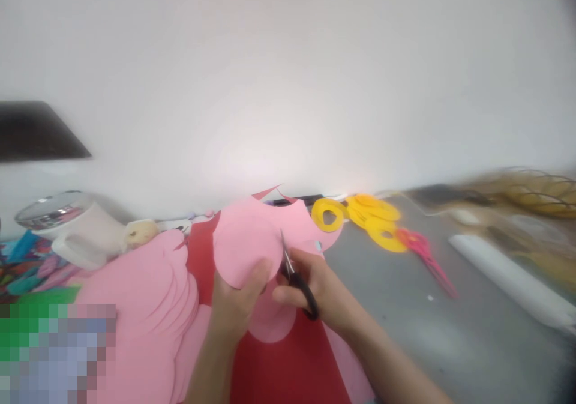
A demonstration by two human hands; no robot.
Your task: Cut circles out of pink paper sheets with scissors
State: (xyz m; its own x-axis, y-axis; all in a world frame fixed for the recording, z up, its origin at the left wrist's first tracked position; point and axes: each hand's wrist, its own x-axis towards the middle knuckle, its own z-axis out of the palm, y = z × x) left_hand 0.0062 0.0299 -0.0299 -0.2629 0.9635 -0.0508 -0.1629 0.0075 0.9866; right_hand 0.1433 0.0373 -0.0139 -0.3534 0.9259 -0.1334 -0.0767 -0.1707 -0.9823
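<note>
My left hand grips a round pink paper piece, thumb on its face and fingers behind it. In my right hand is a pair of black-handled scissors, blades pointing up along the right edge of the pink circle. Whether the blades are closed on the paper, I cannot tell. Beneath both hands lies a red sheet. Another pink piece hangs or lies just below the circle. To the left spreads a stack of scalloped pink paper shapes.
Yellow paper rings lie to the right at the back, beside pink scissors. A white roll and a wire basket are farther right. At left stands a white mug with a shiny lid. A wall rises behind the grey table.
</note>
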